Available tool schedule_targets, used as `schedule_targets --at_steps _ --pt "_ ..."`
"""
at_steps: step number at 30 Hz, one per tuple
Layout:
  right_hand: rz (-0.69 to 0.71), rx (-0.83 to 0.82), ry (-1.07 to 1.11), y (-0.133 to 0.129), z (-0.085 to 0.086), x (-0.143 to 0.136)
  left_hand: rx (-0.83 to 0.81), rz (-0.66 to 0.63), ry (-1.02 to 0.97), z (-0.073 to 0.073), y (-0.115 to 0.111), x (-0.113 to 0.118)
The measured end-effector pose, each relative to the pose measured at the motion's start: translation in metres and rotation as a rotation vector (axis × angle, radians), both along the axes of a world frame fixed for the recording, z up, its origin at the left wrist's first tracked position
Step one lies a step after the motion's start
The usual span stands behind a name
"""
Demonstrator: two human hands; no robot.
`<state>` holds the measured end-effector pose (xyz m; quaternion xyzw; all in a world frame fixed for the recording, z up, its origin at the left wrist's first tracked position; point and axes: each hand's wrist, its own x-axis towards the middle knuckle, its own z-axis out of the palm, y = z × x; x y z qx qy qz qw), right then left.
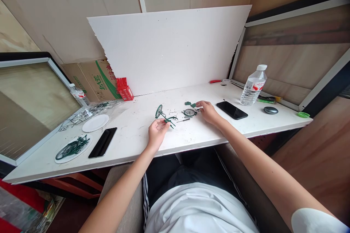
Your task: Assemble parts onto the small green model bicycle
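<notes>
left hand (156,131) pinches green model bicycle frame (166,115) | right hand (208,111) touches small green parts (190,105) | loose wheel (189,112) between hands | black phone (232,110) just right of right hand

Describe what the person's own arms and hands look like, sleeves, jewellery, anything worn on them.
Both arms are bare from wrist past the elbow. The left hand and right hand show no gloves, rings or watch. A short white sleeve shows at the right shoulder.

The cardboard box (93,80) at the back left of the counter (136,142) carries large green Chinese characters on its front, but they are tilted and too blurred to read surely. The water bottle (253,87) on the right has a red and white label; its words are too small to read.
</notes>
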<state>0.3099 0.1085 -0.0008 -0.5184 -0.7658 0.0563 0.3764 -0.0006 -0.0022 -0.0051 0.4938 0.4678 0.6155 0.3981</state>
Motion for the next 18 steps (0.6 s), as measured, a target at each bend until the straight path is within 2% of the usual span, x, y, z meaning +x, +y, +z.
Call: schedule_targets --at_steps 3,7,13,18 --pt "0.069 -0.013 -0.046 0.004 -0.006 0.002 0.004 -0.005 -0.004 0.0 0.0 0.0" --pt "0.067 -0.005 -0.118 0.007 -0.007 0.002 0.006 -0.009 -0.018 0.0 0.0 0.001" --pt "0.017 -0.048 -0.192 0.0 -0.001 -0.001 0.028 -0.022 -0.004 -0.001 0.001 0.001" --pt "0.026 0.014 -0.313 -0.008 0.006 -0.004 0.036 -0.027 0.02 0.0 0.0 0.002"
